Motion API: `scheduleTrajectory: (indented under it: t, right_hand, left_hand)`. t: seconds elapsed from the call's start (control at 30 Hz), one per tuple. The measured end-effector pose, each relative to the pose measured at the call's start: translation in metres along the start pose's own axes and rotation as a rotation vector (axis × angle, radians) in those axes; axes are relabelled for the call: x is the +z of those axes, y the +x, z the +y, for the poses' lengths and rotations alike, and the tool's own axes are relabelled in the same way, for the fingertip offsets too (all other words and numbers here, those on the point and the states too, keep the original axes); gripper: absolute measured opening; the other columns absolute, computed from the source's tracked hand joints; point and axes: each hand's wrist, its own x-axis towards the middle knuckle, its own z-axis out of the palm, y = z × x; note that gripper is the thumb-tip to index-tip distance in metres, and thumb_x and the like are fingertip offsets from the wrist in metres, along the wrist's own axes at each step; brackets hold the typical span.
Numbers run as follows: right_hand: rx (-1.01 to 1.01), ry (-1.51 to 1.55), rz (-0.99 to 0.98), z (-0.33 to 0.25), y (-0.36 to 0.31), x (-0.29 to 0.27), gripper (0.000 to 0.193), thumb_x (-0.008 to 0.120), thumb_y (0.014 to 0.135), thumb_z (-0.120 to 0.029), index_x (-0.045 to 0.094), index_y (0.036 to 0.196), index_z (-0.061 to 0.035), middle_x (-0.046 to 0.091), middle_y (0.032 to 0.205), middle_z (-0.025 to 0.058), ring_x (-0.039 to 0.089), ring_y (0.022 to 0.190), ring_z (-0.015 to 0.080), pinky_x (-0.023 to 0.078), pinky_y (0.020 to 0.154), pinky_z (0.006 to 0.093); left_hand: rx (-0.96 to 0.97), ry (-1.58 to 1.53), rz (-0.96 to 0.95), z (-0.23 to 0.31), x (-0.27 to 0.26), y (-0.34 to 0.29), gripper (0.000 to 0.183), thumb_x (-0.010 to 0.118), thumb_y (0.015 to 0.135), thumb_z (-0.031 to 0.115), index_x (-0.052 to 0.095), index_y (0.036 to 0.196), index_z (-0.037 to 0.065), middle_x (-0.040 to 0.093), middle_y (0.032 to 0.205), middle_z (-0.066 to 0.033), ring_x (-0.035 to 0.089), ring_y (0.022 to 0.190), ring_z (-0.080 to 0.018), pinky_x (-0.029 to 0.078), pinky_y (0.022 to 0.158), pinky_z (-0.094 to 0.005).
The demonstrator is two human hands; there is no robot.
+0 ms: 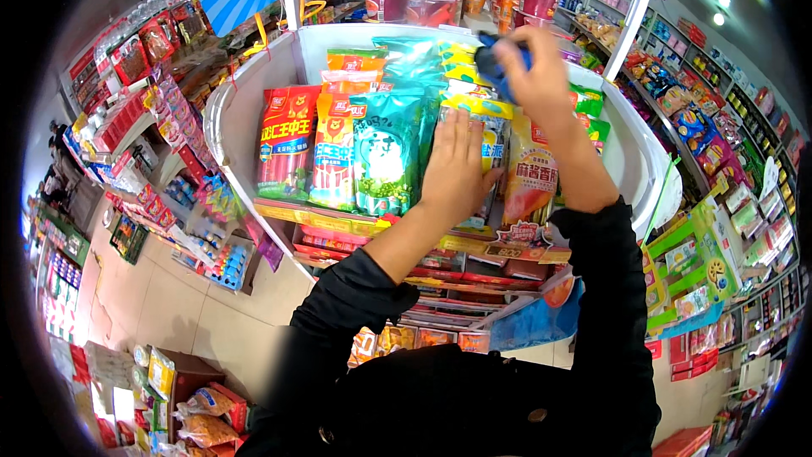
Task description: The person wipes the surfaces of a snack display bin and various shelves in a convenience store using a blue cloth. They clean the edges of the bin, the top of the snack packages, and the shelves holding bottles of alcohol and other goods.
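Over the white bin (pixel 228 110), right hand (pixel 541 76) has its grip clamped on a blue cloth (pixel 495 63), held above the far packets; left hand (pixel 457 169) lies flat, fingers together, on a yellow-topped packet (pixel 486 131) just beside a teal packet (pixel 391 152); red sausage packs (pixel 288 144) stand further left.

Both arms are being stretched forward, the black sleeves pushed back off the forearms. The left hand (pixel 457 165) is being pressed flat, palm down, fingers together. The right hand (pixel 533 72) is being held higher and farther out, fingers curled closed.
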Motion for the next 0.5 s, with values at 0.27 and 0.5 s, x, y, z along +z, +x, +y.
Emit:
scheduleTrajectory:
  t: [0.27,0.5]
  right_hand:
    - [-0.365,-0.371,-0.178,0.055,0.002,0.061,0.028,0.063,0.076,-0.01,0.062,0.104,-0.0151,0.056,0.104,0.0144,0.053,0.096,0.0348,0.044,0.083,0.042]
    - [-0.067,-0.005,0.109,-0.01,0.03,0.064,0.026,0.063,0.079,-0.016,0.063,0.105,-0.009,0.057,0.103,0.0144,0.052,0.102,0.0318,0.04,0.091,0.0402]
  left_hand:
    - [0.089,-0.102,-0.052,0.001,-0.016,-0.012,0.069,0.068,0.075,0.027,0.037,0.128,-0.006,0.033,0.133,-0.027,0.029,0.127,-0.0429,0.021,0.107,-0.0523]
    - [-0.256,0.195,0.034,-0.041,-0.067,-0.042,0.073,0.068,0.076,0.031,0.036,0.125,-0.012,0.029,0.132,-0.0353,0.024,0.127,-0.0507,0.017,0.105,-0.0592]
